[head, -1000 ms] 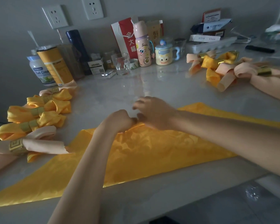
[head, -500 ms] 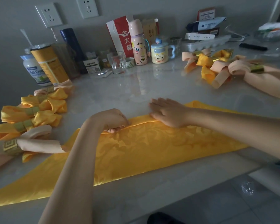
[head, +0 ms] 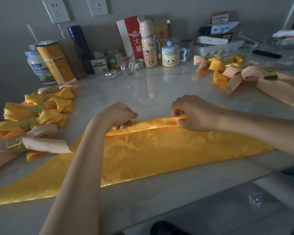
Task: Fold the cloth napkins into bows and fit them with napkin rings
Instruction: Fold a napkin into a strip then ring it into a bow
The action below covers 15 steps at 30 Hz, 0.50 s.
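While the left hand (head: 116, 116) curls over the folded far edge of the yellow napkin (head: 159, 150) on the countertop (head: 159, 85), its fingertips mostly tucked under, the right hand (head: 193, 114) pinches that fold; forearms hide parts of the cloth.

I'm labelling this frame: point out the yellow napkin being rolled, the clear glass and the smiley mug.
yellow napkin (head: 151, 150), head view, flat patterned middle.
clear glass (head: 127, 63), head view, side wall.
smiley mug (head: 170, 59), head view, painted face.

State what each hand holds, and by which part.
Both hold the yellow napkin by its rolled far edge: left hand curled over it, right hand pinching it further right.
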Each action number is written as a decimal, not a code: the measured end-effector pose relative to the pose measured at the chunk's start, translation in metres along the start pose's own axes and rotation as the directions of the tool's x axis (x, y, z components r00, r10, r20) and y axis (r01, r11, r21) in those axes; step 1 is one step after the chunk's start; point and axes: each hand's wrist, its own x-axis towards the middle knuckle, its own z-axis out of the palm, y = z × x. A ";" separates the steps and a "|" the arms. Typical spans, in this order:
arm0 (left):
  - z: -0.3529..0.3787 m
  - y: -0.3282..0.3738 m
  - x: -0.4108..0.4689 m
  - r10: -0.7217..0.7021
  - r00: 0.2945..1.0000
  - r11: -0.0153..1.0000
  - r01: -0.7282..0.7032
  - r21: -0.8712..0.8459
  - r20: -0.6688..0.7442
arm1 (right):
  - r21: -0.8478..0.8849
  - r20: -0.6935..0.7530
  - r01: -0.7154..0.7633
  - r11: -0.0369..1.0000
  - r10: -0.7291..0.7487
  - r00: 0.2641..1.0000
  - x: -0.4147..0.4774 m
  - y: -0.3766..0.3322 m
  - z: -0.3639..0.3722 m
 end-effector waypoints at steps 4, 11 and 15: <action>0.002 0.002 -0.003 0.019 0.998 0.986 -0.027 -0.167 -0.052 | -0.334 -0.130 0.279 0.900 -0.337 0.932 -0.012 -0.011 0.010; 0.013 0.012 -0.004 0.019 0.998 0.983 -0.009 -0.183 0.054 | -0.487 0.012 0.320 0.813 -0.360 0.933 -0.007 -0.007 0.005; 0.022 0.018 -0.002 0.029 0.996 0.987 -0.015 -0.158 0.087 | -0.518 0.032 0.348 0.782 -0.388 0.921 -0.002 0.010 0.005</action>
